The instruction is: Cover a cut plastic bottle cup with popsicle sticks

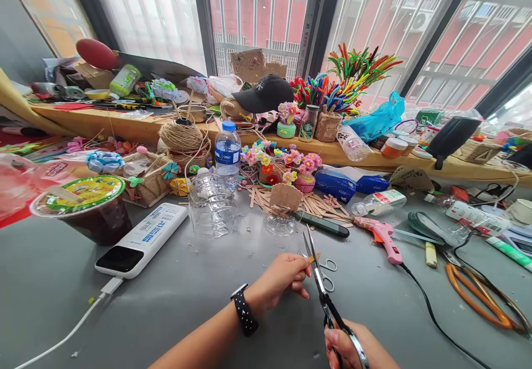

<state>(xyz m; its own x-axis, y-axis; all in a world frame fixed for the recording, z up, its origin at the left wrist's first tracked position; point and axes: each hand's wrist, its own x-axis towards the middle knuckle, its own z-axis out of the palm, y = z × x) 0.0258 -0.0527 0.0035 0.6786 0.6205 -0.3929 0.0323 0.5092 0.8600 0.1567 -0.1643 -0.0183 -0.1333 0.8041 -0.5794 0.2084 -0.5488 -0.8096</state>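
Note:
My left hand (286,277), with a dotted black watch strap on its wrist, pinches a small brown strip (315,258) between thumb and fingers. My right hand (347,344) grips the handles of a pair of metal scissors (322,286). The scissor blades are parted, and the strip lies at them; whether they cut into it I cannot tell. Behind the blades, a small pair of grey-handled scissors (330,275) lies on the grey table. Just beyond are a dark green utility knife (324,224) and a cut clear plastic bottle piece (282,222).
A pink glue gun (384,239) with a black cord and large orange-handled scissors (477,297) lie right. Left are a white power bank (143,239) and a lidded cup (89,208). Wooden sticks (257,197), a water bottle (228,155) and a clear cut bottle (211,205) stand behind.

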